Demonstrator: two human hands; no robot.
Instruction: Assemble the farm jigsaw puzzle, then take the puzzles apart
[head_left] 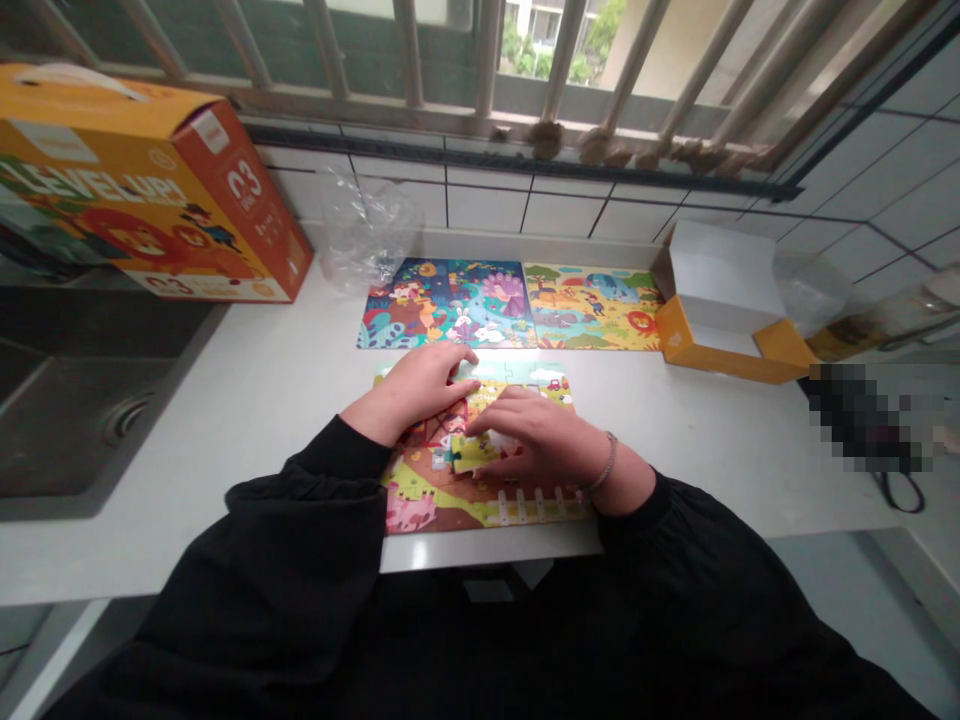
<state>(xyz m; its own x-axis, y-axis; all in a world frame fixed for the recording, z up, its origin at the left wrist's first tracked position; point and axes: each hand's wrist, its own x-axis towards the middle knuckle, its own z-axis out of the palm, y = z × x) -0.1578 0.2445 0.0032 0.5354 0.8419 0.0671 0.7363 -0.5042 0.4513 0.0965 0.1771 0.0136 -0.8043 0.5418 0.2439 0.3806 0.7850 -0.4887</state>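
Centrally, right hand [541, 436], pinching puzzle piece [470, 453]

One head-worn camera looks forward and down onto the surface [720, 440]. Its view spans near sleeves [307, 540] to window bars [409, 55].

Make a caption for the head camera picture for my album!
Right hand holding a green puzzle piece over a farm puzzle, left hand at its far left.

Green puzzle piece [470, 454] in the right hand's grip [538, 436] over the farm puzzle [448, 492], left hand [427, 384] on its upper left.
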